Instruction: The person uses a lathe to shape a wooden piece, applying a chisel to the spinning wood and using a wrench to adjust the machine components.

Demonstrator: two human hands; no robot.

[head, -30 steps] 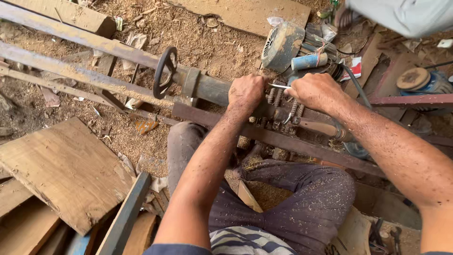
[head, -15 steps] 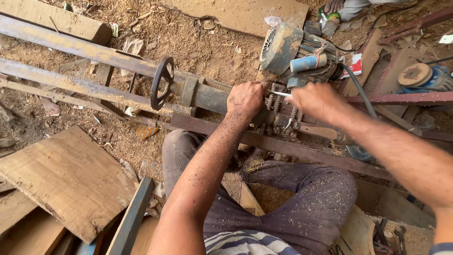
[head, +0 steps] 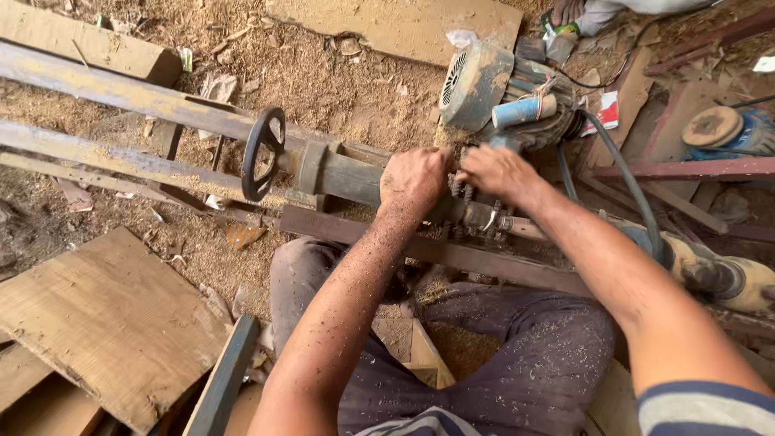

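Pressing down at the centre of the frame, the left hand (head: 416, 179) is curled shut over the metal shaft (head: 343, 173) of a rusty machine, knuckles up. Just beside it, touching, the right hand (head: 499, 171) closes on small metal parts (head: 484, 218) at the shaft's end; what the fingers pinch cannot be told. A black handwheel (head: 262, 153) stands left of the hands. An electric motor (head: 484, 85) sits upper right of centre, close behind them. A wooden board (head: 113, 323) lies at the lower left, on ground covered in sawdust (head: 323, 73). The person's knees fill the bottom centre.
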